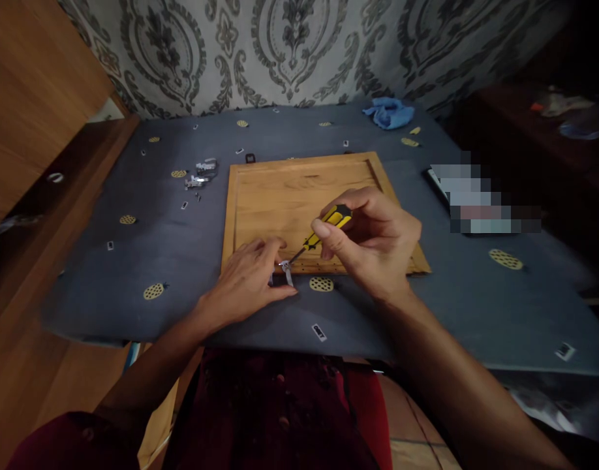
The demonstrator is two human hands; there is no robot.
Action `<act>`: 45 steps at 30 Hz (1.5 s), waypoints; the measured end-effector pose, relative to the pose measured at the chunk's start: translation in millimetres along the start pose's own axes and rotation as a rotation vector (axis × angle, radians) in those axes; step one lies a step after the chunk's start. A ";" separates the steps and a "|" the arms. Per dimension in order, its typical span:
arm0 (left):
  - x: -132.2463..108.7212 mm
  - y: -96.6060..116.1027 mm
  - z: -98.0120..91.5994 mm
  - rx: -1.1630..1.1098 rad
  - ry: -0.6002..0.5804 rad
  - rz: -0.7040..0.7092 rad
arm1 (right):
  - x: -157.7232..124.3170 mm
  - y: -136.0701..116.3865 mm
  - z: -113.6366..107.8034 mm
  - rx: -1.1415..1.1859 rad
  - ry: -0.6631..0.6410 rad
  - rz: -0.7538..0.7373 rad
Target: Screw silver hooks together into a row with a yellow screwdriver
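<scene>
Partly hidden by the left hand (pixel 248 273) holding it, a silvery fitting (pixel 285 266) sits at the near edge of a wooden panel (pixel 280 202); the right hand (pixel 378 238) grips a yellow-and-black screwdriver (pixel 311 241), its tip indistinct

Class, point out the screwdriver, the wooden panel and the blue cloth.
Screwdriver (pixel 337 216): head view, on the handle.
Wooden panel (pixel 282 205): head view, on its upper face.
Blue cloth (pixel 390 114): head view, on its folds.

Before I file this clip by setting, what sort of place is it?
Probably a room in a home: an ornate patterned backdrop rises behind a pineapple-print tablecloth, which looks more domestic than workshop-like, despite the screwdriver held over a wooden panel.
</scene>
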State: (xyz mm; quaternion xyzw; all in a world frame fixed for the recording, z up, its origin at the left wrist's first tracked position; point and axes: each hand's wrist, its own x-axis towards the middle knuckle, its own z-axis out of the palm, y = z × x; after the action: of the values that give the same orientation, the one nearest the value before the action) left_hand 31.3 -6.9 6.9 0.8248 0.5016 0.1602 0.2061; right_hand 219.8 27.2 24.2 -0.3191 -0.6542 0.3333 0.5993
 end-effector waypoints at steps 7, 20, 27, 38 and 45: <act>0.7 1.3 -0.9 0.006 -0.013 -0.012 | -0.6 -0.8 1.9 0.009 -0.011 0.014; 0.8 1.6 -1.3 0.005 -0.015 -0.018 | 2.2 -5.2 -3.6 0.047 -0.148 0.063; 1.0 1.6 -0.7 0.009 -0.008 -0.011 | 3.0 -2.8 -5.1 0.049 -0.150 0.024; 1.0 2.1 -2.0 -0.004 -0.016 -0.020 | 5.7 -2.4 -3.7 0.018 -0.118 -0.019; 0.1 1.4 -3.5 -0.021 -0.016 -0.017 | 3.7 -3.5 -1.9 0.077 -0.114 0.075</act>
State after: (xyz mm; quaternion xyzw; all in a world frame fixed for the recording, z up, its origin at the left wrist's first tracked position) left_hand 30.7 -6.8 10.6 0.8195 0.5051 0.1571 0.2203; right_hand 221.3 28.3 29.3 -0.3004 -0.6614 0.3982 0.5601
